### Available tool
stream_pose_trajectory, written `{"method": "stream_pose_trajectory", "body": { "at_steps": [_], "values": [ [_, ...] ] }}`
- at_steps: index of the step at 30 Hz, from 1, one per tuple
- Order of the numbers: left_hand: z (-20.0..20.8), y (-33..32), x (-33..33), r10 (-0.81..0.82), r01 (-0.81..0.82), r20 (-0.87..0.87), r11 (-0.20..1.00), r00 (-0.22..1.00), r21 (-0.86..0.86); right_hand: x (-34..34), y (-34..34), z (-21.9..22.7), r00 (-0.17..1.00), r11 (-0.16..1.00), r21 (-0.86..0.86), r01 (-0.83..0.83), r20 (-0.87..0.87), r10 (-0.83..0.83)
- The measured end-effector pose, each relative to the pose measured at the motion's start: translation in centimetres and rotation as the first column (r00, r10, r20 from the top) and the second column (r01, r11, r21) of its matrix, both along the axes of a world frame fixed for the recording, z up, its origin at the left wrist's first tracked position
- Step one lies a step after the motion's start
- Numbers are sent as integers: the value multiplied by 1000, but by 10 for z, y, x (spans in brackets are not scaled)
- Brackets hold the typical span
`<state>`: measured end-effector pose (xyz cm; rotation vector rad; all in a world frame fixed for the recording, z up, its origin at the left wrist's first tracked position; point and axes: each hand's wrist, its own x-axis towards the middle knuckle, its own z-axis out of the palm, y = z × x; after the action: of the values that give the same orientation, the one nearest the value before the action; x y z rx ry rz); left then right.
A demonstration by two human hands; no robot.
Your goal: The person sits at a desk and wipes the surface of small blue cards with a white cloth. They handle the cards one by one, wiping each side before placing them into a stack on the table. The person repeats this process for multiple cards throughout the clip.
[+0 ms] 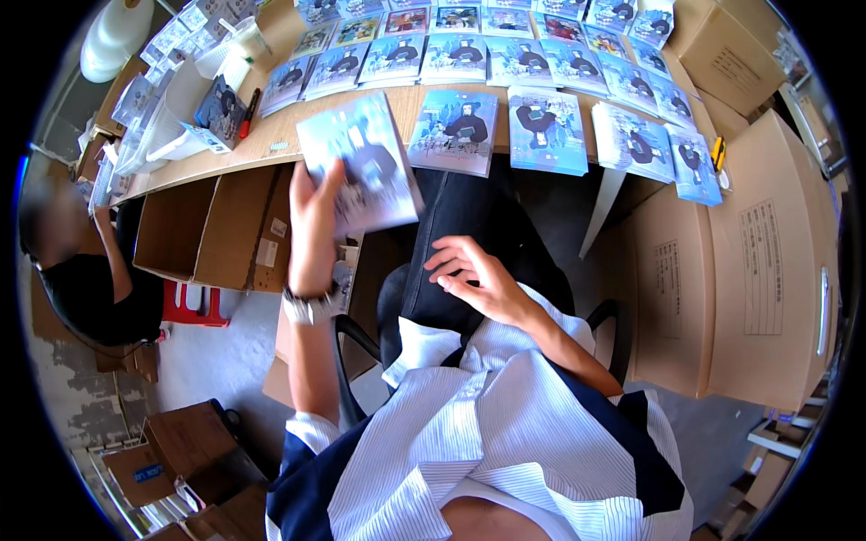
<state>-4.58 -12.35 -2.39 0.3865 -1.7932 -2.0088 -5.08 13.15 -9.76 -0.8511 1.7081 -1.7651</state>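
My left hand, with a watch on its wrist, grips a blue illustrated booklet by its left side, thumb across the front. Slight blur covers the booklet, and I cannot tell if it is one or several together. It is held tilted at the table's front edge. My right hand hovers over my lap, fingers loosely curled and apart, with nothing in it. Along the near edge lie matching booklets: one pile just right of the held one, another pile beside it, and a fanned pile farther right.
Rows of similar booklets cover the back of the table. At left are a red marker, a white basket and a cup. A yellow cutter lies at right. Large cartons stand right; a person sits far left.
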Motion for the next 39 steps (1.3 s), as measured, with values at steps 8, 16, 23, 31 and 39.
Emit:
{"method": "stream_pose_trajectory", "body": {
  "at_steps": [8,16,23,31,39],
  "values": [
    [-9,-86,-112,84,261,506,778,858,-571,-51,42,-8,816,877,-102,470,430,-387],
    [-39,-77,-120,466,49,199,314,862,-948,-103,48,21,547,690,-48,722,650,-528],
    [3,-6,-71,-2,-256,-264,249,964,-934,-100,53,-11,490,530,-143,836,632,-601],
    [34,97,36,-518,188,-75,437,852,-879,-13,122,-30,888,908,-65,413,250,-386],
    [-68,118,49,-341,484,390,255,855,-837,-38,88,-67,985,953,293,-80,170,30]
  ]
}}
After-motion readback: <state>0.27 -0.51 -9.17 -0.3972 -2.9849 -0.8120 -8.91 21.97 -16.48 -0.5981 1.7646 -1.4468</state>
